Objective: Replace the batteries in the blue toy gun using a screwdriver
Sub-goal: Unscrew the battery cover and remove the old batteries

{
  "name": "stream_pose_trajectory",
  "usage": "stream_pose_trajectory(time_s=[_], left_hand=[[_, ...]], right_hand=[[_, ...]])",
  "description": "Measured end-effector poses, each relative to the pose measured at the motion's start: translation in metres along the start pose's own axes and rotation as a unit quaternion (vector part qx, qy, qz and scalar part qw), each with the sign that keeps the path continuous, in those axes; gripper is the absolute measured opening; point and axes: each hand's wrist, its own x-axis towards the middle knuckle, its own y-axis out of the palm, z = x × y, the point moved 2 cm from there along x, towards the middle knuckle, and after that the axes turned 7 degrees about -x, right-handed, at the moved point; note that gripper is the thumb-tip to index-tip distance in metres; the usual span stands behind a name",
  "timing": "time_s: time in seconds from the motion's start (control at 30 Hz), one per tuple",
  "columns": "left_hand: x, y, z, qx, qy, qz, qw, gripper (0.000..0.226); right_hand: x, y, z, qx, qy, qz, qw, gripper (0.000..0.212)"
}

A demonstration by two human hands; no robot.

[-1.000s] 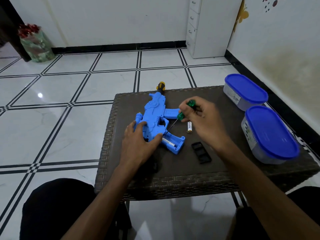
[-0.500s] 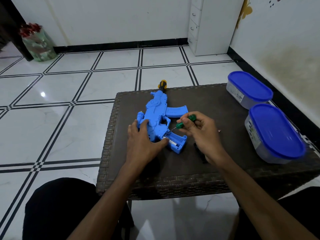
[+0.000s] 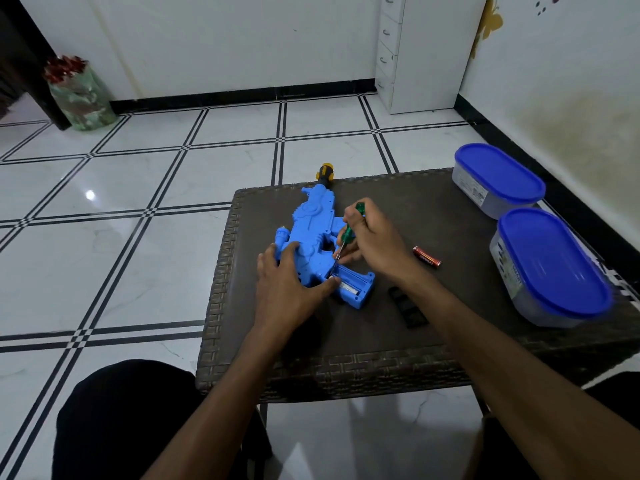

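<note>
The blue toy gun (image 3: pixel 313 233) lies flat on the dark wicker table (image 3: pixel 346 362), its yellow-tipped muzzle at the far edge. The grip's battery compartment (image 3: pixel 353 284) is open, with a battery showing inside. My left hand (image 3: pixel 291 282) presses on the gun's body, thumb at the compartment's edge. My right hand (image 3: pixel 372 242) grips a green-handled screwdriver (image 3: pixel 348 233) and its tip points down into the compartment's near end. A red battery (image 3: pixel 426 257) lies loose on the table right of my right hand. The black compartment cover (image 3: pixel 408 308) lies beside my right forearm.
Two clear containers with blue lids stand at the table's right side, one far (image 3: pixel 498 180) and one near (image 3: pixel 550 266). A white drawer unit (image 3: pixel 415 53) stands by the back wall. My knees sit below the table's front edge.
My right hand has brought the screwdriver more upright and pushed its tip into the battery compartment. A red battery has come into view on the table to its right. My left hand stayed on the gun.
</note>
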Motion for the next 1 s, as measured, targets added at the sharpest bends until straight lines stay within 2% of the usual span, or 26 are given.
stream_pose_trajectory(time_s=[0.17,0.3,0.43,0.53,0.67,0.8,0.9,1.0], left_hand=[[-0.004,0.003,0.003,-0.023,0.036,-0.023,0.999,0.087],[-0.007,0.001,-0.005,0.01,0.103,-0.062,0.993,0.048],[-0.008,0.0,-0.009,0.019,0.122,-0.077,0.989,0.019],[-0.009,0.002,-0.01,0.038,0.133,-0.078,0.987,0.013],[-0.009,0.001,-0.011,0.01,0.138,-0.057,0.989,0.011],[-0.013,0.0,-0.015,-0.008,0.166,-0.05,0.985,0.013],[-0.017,0.0,-0.017,-0.042,0.144,-0.039,0.988,0.009],[-0.018,0.0,-0.021,-0.073,0.133,-0.033,0.988,0.008]], right_hand=[[0.001,-0.001,-0.002,0.055,0.043,-0.027,0.997,0.028],[0.001,-0.002,-0.002,0.061,0.049,-0.03,0.996,0.025],[0.0,-0.004,-0.001,0.067,0.051,-0.048,0.995,0.026],[-0.002,-0.012,-0.001,0.092,0.049,-0.065,0.992,0.024],[-0.007,-0.026,-0.002,0.111,0.034,-0.095,0.989,0.023],[-0.015,-0.045,0.003,0.083,0.015,-0.123,0.989,0.023],[-0.026,-0.053,0.009,0.055,0.042,-0.075,0.995,0.017],[-0.039,-0.056,0.007,-0.12,0.043,0.004,0.992,0.018]])
